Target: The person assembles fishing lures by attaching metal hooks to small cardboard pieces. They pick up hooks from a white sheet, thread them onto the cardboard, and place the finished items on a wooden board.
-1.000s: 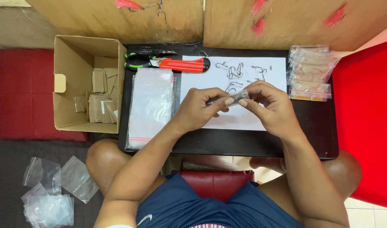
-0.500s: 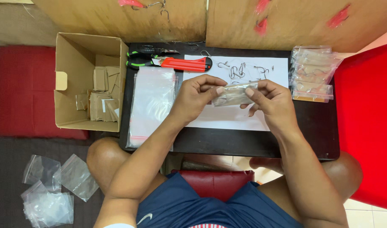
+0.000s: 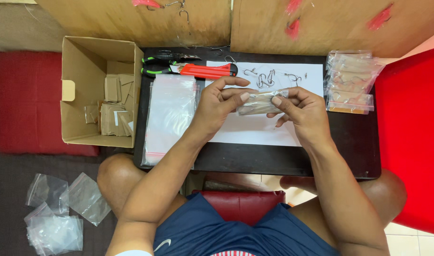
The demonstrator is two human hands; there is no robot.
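Both hands now hold a filled clear bag (image 3: 260, 103) higher above the white sheet (image 3: 264, 128) than a second ago; left hand (image 3: 217, 106) and right hand (image 3: 299, 111) pinch its ends with fingers closed on it, keeping it flat, loose metal hooks (image 3: 266, 78) lying just beyond on that sheet

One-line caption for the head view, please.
Both hands, left hand and right hand, hold a small clear bag above white paper.
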